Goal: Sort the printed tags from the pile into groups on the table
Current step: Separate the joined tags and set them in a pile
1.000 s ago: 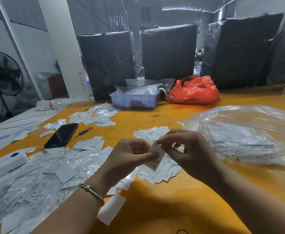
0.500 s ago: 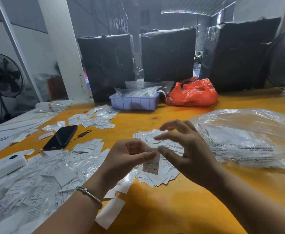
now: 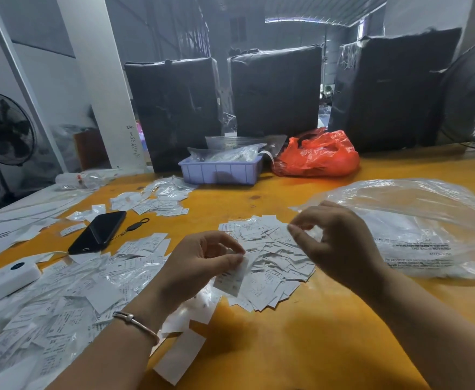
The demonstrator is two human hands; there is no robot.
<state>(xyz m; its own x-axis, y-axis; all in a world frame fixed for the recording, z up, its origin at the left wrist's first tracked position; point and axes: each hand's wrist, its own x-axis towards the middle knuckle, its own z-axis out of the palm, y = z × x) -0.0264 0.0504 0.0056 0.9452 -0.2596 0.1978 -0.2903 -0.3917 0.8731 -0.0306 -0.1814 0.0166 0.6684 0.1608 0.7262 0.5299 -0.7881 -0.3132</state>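
My left hand point(image 3: 199, 266) pinches one white printed tag point(image 3: 232, 277) by its top edge between thumb and forefinger, just above the fanned centre pile of tags point(image 3: 275, 266). My right hand point(image 3: 340, 249) hovers over the right end of that pile with its fingers loosely curled, and I see nothing in it. A large loose heap of tags in clear sleeves point(image 3: 61, 299) covers the table's left front. Smaller groups lie beside the phone point(image 3: 146, 246) and further back point(image 3: 157, 198).
On the orange table point(image 3: 287, 347), a big clear plastic bag point(image 3: 413, 220) lies on the right, a black phone point(image 3: 98, 232) and a white device point(image 3: 5, 280) on the left. A blue tray point(image 3: 219, 171) and red bag point(image 3: 318, 156) sit before black wrapped boxes point(image 3: 275, 88).
My right hand has let go of the tag and drawn up and to the right. The tag now hangs from my left hand alone, lower over the centre pile.
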